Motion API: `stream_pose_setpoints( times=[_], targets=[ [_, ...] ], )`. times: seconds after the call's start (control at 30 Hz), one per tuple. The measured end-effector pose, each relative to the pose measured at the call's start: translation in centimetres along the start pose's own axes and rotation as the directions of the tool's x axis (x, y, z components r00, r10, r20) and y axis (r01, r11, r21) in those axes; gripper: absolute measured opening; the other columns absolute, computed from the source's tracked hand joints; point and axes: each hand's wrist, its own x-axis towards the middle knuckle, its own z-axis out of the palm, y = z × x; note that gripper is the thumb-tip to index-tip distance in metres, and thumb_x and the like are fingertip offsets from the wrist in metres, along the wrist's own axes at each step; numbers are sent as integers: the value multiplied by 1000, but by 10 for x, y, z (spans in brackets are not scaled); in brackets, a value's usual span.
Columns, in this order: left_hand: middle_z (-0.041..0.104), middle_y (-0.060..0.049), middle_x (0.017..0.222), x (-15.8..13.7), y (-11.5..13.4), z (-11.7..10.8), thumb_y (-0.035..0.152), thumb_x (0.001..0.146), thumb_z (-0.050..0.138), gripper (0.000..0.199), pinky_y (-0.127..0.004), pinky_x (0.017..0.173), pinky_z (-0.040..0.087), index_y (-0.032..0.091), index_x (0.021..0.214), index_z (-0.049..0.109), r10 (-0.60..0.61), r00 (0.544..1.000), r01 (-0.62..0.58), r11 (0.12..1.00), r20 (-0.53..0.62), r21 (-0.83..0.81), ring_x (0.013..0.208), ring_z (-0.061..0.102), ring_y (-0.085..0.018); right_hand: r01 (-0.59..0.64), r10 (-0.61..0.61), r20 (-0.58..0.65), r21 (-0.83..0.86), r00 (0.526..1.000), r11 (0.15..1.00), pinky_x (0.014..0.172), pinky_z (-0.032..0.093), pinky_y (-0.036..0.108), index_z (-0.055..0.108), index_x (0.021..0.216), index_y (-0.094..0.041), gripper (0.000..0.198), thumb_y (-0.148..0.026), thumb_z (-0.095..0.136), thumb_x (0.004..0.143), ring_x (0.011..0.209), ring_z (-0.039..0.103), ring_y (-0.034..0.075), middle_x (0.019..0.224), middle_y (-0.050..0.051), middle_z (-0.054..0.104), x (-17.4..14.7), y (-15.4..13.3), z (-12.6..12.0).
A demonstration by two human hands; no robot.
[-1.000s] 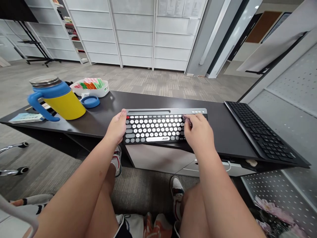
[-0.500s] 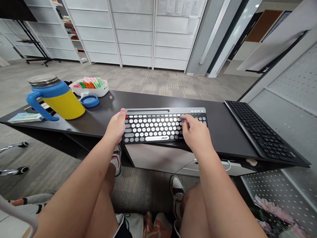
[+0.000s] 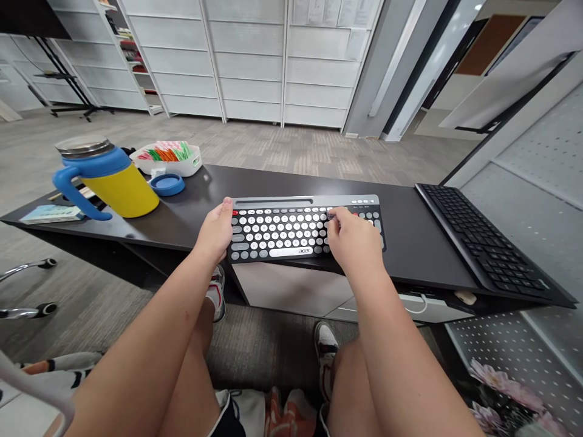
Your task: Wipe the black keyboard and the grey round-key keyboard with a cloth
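A black and grey keyboard [image 3: 285, 227] with round white keys lies at the front edge of the dark desk, its near edge overhanging slightly. My left hand [image 3: 215, 232] grips its left end, thumb on top and the other fingers mostly hidden beneath. Over the upper right keys, my right hand [image 3: 355, 238] is closed, its fingertips pinched together against the key rows. Something small and dark shows at those fingertips, too hidden to name. Several keys on the right side are covered by this hand.
A yellow and blue mug [image 3: 121, 185] stands left, near a blue lid [image 3: 167, 184] and a white basket [image 3: 195, 160] of colourful wrapped items. Another black keyboard [image 3: 483, 240] lies right. A packet [image 3: 52, 214] rests at the desk's left end. Pink flowers [image 3: 510, 388] are low right.
My right hand has shifted slightly left along the upper keys, its fingers still pinched. My left hand keeps its hold on the keyboard. The whole view has moved a little.
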Motion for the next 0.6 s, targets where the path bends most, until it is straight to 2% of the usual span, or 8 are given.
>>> stream_pose_setpoints(
  times=[0.33, 0.6],
  targets=[
    [81, -13, 110, 0, -2, 0, 73, 93, 62, 59, -44, 96, 59, 19, 112, 75, 25, 1000, -25, 1000, 13, -4, 106, 76, -30, 14, -16, 21, 117, 1000, 993, 71, 44, 34, 72, 128, -22, 38, -25, 42, 104, 84, 72, 26, 97, 9, 80, -9, -41, 9],
    [81, -13, 110, -2, -1, 1, 74, 94, 59, 60, -43, 94, 59, 19, 113, 75, 19, 1000, -19, 999, -14, 32, 104, 75, -31, 40, -45, 58, 92, 997, 995, 70, 45, 30, 69, 128, -18, 37, -23, 41, 106, 82, 73, 22, 100, 10, 80, -22, -95, 20]
  ],
)
